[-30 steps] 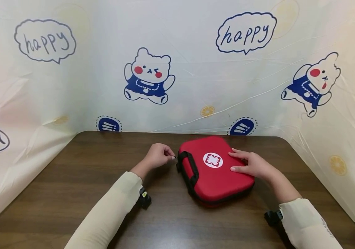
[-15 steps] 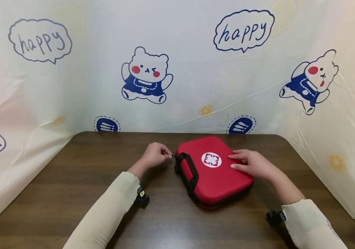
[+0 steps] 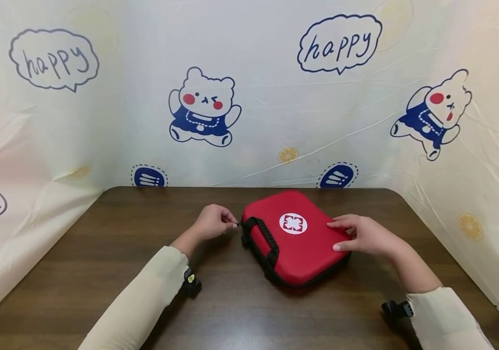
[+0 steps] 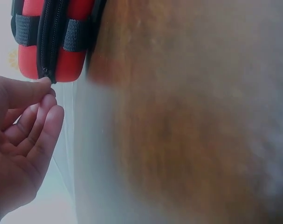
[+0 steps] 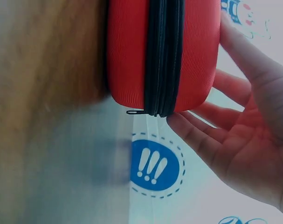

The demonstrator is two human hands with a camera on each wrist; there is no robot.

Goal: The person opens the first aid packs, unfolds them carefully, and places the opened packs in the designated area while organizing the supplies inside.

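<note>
The case (image 3: 304,260) had been turned slightly over the last second, its handle (image 3: 267,239) left at a sharper slant, and the right hand (image 3: 367,236) had been shifted outward towards the case's right corner. By this, it was judged, the top was steadied nearer its edge, while the pull (image 4: 46,72) was kept at the left corner; no gap could be made out in the zip (image 4: 49,35). The pull was pinched between thumb and fingertip by the left hand (image 3: 213,221). The right hand was spread, and the top was touched by its thumb and a fingertip. A second pull (image 5: 135,112) was left unheld, as was shown in the right wrist view. The case was laid flat on the table (image 3: 114,272), right of centre, with its emblem (image 3: 293,223) turned up and its handle side faced near-left. Its long axis, judged despite foreshortening, was aligned with the handle, from far left to near right
</note>
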